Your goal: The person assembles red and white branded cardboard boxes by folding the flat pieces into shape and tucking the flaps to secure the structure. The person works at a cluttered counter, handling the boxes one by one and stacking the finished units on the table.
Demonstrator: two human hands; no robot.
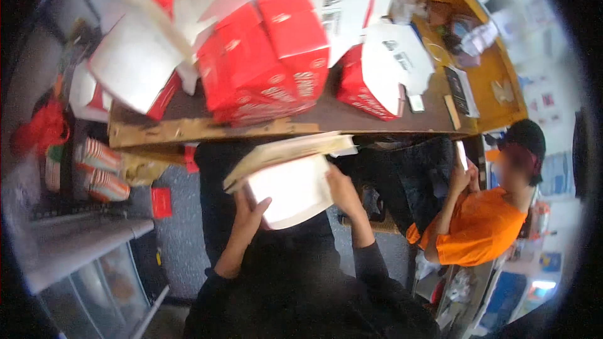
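Over my lap, just below the table's front edge, I hold a white paper carton [289, 194] with its flaps spread upward; part of it is blurred. My left hand [248, 216] grips its left side, the thumb lying over the white panel. At its right side my right hand [342, 193] has its fingers closed on the edge. Ahead of my hands, several red cartons [260, 63] stand pressed together on the table [352, 124]. Beside them sit a red-and-white carton [370, 78] with raised flaps on the right and a white-faced carton [135, 63] on the left.
To my right, a person [483, 229] in an orange shirt and black cap holds a phone-like object [461, 154]. Orange-striped containers [100, 172] sit at the left. A red piece [161, 203] lies on the floor. A glass-fronted cabinet [100, 282] fills the lower left.
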